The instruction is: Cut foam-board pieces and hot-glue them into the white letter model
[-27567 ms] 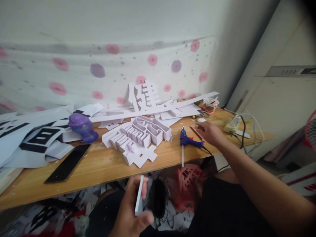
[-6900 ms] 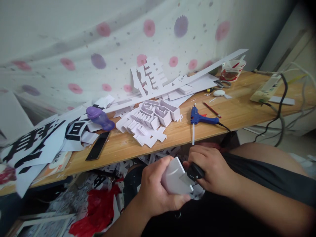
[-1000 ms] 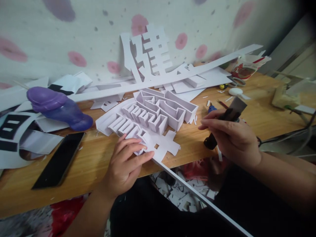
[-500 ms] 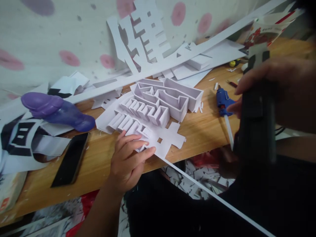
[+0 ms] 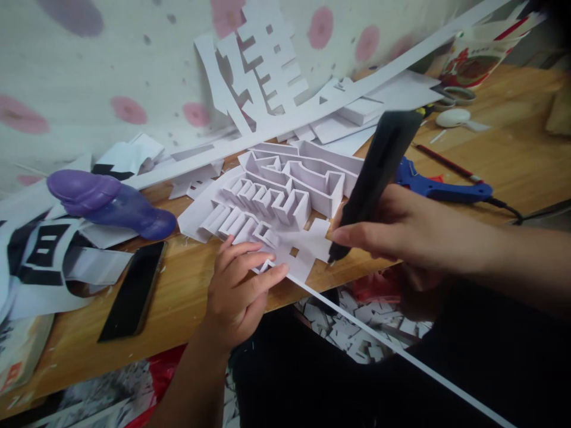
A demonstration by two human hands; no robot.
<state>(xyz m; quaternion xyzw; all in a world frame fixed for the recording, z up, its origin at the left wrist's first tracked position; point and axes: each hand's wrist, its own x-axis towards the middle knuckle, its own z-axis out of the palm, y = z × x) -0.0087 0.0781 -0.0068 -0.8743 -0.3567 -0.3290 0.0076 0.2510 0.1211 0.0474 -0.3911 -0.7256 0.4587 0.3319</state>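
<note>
The right hand [image 5: 397, 229], raised over the right side of the wooden table [image 5: 526, 142] half a second earlier, now sits lower and farther left, its black handheld tool [image 5: 379, 172] swung from upright to a slant, narrow end down near the front edge. The left hand [image 5: 245, 288], in front of the table gripping a curled white piece seven seconds before, now rests at a white, thin-walled board character [image 5: 285, 205], where a long, narrow white strip [image 5: 379, 331] now runs out past the front edge.
</note>
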